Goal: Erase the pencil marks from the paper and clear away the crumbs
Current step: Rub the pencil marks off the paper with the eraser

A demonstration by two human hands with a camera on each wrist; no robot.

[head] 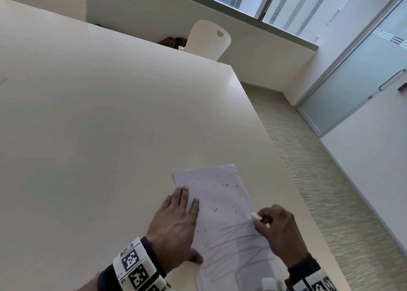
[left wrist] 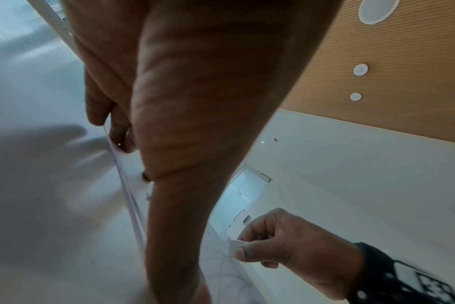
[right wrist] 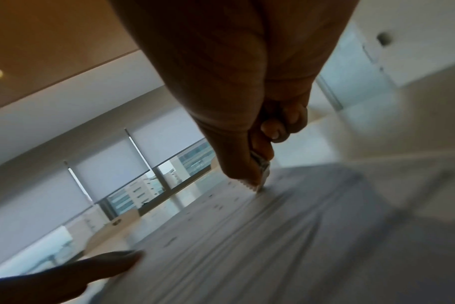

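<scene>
A white sheet of paper (head: 222, 204) lies near the right edge of the cream table (head: 99, 125). Grey pencil scribbles (head: 233, 249) cover its near half, and several dark eraser crumbs (head: 225, 185) dot its far half. My left hand (head: 176, 222) lies flat with straight fingers on the paper's left edge, pressing it down. My right hand (head: 276, 229) pinches a white eraser (head: 255, 216) and holds its tip on the paper at the right end of the scribbles. The left wrist view shows the eraser (left wrist: 233, 248) between thumb and fingers; the right wrist view shows the eraser (right wrist: 261, 174) touching the paper (right wrist: 247, 236).
The table's right edge (head: 284, 158) runs close beside the paper, with woven floor (head: 330, 191) beyond it. Two white perforated chairs (head: 208, 40) stand at the far side. A glass door (head: 356, 88) is at the right.
</scene>
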